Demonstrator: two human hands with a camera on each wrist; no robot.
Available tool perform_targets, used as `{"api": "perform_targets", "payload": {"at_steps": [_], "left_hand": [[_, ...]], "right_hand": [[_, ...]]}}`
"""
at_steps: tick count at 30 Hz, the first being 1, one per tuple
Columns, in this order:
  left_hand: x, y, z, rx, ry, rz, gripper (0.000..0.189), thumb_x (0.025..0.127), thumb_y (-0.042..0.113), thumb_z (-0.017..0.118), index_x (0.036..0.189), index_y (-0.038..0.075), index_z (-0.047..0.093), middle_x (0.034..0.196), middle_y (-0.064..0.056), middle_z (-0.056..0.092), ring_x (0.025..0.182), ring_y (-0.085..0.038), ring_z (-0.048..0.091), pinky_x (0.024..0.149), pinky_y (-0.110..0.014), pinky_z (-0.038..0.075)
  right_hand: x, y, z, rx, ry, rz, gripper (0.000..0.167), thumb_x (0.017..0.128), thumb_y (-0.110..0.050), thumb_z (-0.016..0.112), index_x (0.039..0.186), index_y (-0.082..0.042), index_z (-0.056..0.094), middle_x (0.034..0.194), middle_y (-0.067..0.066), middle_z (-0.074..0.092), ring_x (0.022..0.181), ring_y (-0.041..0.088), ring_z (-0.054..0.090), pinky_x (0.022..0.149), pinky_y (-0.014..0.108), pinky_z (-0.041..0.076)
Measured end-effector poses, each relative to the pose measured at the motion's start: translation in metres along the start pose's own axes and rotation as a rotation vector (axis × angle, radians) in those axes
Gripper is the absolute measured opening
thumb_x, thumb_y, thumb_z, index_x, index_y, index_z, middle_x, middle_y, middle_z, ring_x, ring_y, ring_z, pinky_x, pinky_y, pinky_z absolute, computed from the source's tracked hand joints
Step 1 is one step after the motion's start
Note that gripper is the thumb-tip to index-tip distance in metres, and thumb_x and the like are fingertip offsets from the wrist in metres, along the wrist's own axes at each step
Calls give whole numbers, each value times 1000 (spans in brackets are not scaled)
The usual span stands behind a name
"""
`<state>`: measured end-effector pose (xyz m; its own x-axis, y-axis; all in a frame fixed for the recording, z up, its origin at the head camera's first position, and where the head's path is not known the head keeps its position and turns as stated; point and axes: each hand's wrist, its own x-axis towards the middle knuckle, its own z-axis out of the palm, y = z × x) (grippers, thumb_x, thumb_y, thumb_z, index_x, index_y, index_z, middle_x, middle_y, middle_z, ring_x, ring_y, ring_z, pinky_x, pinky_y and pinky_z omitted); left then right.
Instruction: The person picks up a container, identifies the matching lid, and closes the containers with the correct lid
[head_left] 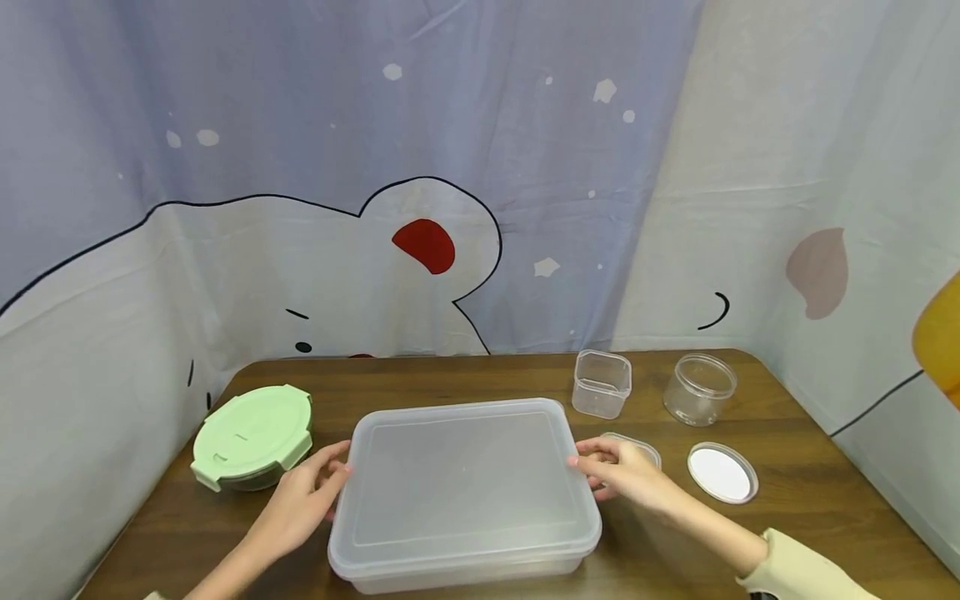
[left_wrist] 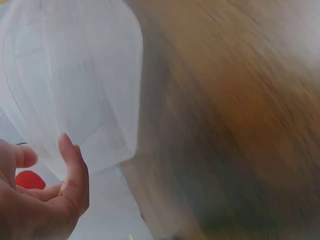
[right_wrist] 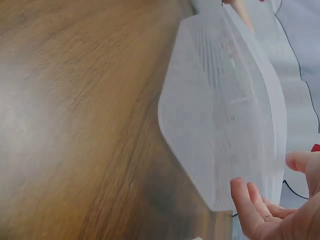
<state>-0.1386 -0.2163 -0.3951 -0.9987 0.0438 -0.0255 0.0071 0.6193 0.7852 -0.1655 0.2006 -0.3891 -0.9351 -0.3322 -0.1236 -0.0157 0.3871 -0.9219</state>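
A large, shallow, frosted plastic storage box [head_left: 465, 479] with its lid on is at the front middle of the wooden table. My left hand [head_left: 302, 498] grips its left side, the thumb at the lid's edge and the fingers bent below the rim. On the opposite side, my right hand [head_left: 628, 477] holds the box likewise, thumb by the lid's edge. The left wrist view shows the box wall [left_wrist: 95, 95] beside bent fingers [left_wrist: 75, 175]. From the right wrist, fingertips [right_wrist: 241, 192] lie against the box's translucent wall [right_wrist: 195, 115].
A green-lidded container [head_left: 251, 437] stands at the left. Back right are a square clear tub [head_left: 602, 385] and a round clear jar [head_left: 697, 392]. A round white-centred lid [head_left: 723, 472] lies nearer, and a clear lid [head_left: 647, 450] is partly hidden behind my right hand. A curtain [head_left: 525, 167] hangs behind the table.
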Motion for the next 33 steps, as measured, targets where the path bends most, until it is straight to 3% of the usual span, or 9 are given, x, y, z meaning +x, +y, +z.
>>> {"api": "perform_targets", "payload": {"at_steps": [4, 13, 23, 33], "left_hand": [[2, 2, 3, -33, -17, -19, 50, 99, 31, 51, 140, 3, 44, 100, -7, 64, 59, -10, 58, 53, -26, 53], [13, 5, 7, -22, 0, 18, 47, 99, 23, 52, 140, 0, 44, 100, -9, 63, 54, -12, 56, 50, -25, 51], [26, 8, 9, -38, 23, 31, 47, 98, 17, 54, 139, -4, 44, 96, -11, 65, 51, -12, 55, 49, -24, 48], [30, 8, 9, -95, 11, 27, 47, 97, 12, 54, 138, -7, 43, 96, -15, 65, 53, -12, 54, 50, -28, 50]], "right_hand": [[4, -3, 2, 23, -2, 36, 60, 91, -26, 63, 130, 16, 45, 100, 12, 66, 80, 15, 68, 70, 35, 60], [12, -7, 0, 29, 48, 57, 54, 90, -21, 66, 128, 15, 51, 87, 0, 65, 72, 10, 61, 65, 32, 60], [23, -7, -6, 83, 67, 91, 51, 90, -20, 66, 127, 12, 54, 101, 10, 71, 79, 13, 65, 70, 35, 60], [28, -5, -7, 86, 59, 76, 51, 89, -18, 67, 126, 15, 53, 89, 1, 70, 77, 10, 64, 69, 33, 60]]}}
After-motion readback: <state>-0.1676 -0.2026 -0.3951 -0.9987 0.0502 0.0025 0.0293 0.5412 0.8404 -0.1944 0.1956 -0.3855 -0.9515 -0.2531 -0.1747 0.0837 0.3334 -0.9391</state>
